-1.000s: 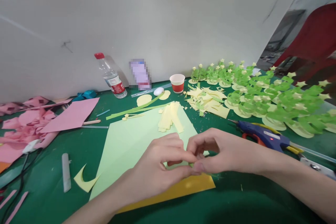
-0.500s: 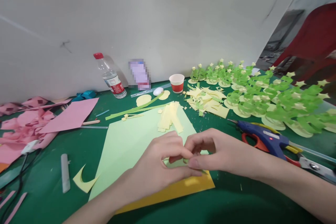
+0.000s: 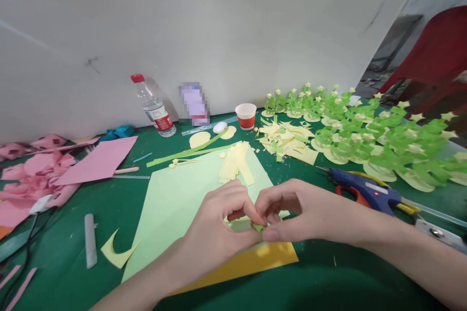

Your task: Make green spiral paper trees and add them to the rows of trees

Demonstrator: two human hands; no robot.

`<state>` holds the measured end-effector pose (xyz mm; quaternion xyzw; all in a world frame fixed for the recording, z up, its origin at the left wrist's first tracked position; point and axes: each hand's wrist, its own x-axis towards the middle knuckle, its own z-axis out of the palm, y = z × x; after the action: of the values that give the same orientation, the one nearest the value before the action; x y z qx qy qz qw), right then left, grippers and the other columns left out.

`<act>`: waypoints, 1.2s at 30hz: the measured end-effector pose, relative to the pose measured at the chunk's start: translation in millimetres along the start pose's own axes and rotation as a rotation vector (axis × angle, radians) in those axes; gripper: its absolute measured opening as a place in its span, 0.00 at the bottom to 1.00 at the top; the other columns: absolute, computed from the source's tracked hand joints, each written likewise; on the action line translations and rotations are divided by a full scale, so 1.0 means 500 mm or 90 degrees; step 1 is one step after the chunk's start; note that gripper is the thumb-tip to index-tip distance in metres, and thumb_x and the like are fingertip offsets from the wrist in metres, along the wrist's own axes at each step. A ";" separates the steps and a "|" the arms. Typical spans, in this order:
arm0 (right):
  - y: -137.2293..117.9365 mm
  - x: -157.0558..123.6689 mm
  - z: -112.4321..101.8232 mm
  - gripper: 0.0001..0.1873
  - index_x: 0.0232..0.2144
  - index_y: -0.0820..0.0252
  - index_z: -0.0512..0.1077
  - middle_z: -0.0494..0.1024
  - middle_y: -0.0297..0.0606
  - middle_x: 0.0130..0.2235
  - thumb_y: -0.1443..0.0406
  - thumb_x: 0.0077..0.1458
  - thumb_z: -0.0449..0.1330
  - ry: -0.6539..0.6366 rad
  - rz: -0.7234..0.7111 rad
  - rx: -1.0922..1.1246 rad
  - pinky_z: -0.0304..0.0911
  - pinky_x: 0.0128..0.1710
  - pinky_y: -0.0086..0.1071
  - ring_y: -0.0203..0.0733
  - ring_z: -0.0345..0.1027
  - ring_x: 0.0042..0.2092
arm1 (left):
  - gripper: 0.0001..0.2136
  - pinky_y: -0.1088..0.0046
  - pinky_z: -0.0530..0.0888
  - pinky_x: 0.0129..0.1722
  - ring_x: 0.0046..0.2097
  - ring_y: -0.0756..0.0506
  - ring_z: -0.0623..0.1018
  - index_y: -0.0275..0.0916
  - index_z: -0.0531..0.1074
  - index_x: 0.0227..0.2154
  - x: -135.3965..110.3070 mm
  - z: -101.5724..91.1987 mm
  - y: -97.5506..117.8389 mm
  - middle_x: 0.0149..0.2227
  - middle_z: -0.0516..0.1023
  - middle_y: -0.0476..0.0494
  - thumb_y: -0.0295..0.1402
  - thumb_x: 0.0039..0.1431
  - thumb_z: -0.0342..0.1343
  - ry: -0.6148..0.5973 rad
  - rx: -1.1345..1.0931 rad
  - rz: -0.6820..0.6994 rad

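Observation:
A small green paper piece (image 3: 259, 228), folded or rolled, is pinched between the fingertips of both hands; fingers cover most of it. My left hand (image 3: 224, 221) closes on it from the left, thumb and forefinger together. From the other side my right hand (image 3: 295, 211) grips its edge with thumb and fingers. Below the hands lie a pale green sheet (image 3: 175, 204) and a yellow-orange sheet (image 3: 233, 272). Several pale yellow paper strips (image 3: 237, 160) rest on the green sheet's far end.
Right: glue gun (image 3: 368, 189) over scissors (image 3: 355, 194), and rows of green spiral paper trees (image 3: 350, 126) topped with stars. Behind: paper cup (image 3: 245, 119), paper scraps (image 3: 288, 138), water bottle (image 3: 158, 112). Left: pink paper (image 3: 100, 160), whitish stick (image 3: 91, 240), crescent-shaped scrap (image 3: 116, 252).
The fingertips have shifted around the green paper piece, and more of it shows between them. My left thumb has drawn back to the left. Objects on the table stay in place.

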<state>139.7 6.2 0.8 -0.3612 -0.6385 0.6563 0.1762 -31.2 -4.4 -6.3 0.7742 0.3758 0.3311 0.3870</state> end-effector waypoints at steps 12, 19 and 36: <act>-0.002 -0.004 -0.004 0.04 0.23 0.62 0.70 0.66 0.29 0.22 0.66 0.42 0.61 -0.008 0.015 -0.008 0.51 0.27 0.27 0.30 0.55 0.26 | 0.06 0.78 0.60 0.21 0.25 0.52 0.63 0.37 0.75 0.23 -0.003 -0.009 0.006 0.18 0.63 0.53 0.21 0.48 0.58 -0.056 0.060 0.072; -0.002 0.006 0.020 0.06 0.21 0.62 0.68 0.67 0.30 0.24 0.65 0.39 0.61 0.065 0.015 0.046 0.52 0.30 0.28 0.32 0.56 0.29 | 0.10 0.81 0.60 0.21 0.25 0.53 0.62 0.36 0.66 0.15 -0.002 0.002 -0.001 0.18 0.61 0.54 0.24 0.46 0.59 0.027 0.014 0.024; -0.005 -0.001 -0.006 0.08 0.27 0.61 0.71 0.66 0.30 0.25 0.64 0.40 0.62 0.024 0.018 -0.056 0.53 0.30 0.28 0.32 0.57 0.29 | 0.03 0.77 0.59 0.20 0.22 0.52 0.62 0.38 0.76 0.21 0.006 -0.022 0.000 0.15 0.63 0.53 0.25 0.45 0.61 0.033 0.042 0.046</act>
<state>141.4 8.0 3.7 -0.3899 -0.6581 0.6232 0.1627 -38.6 2.1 -0.4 0.7908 0.3681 0.3521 0.3393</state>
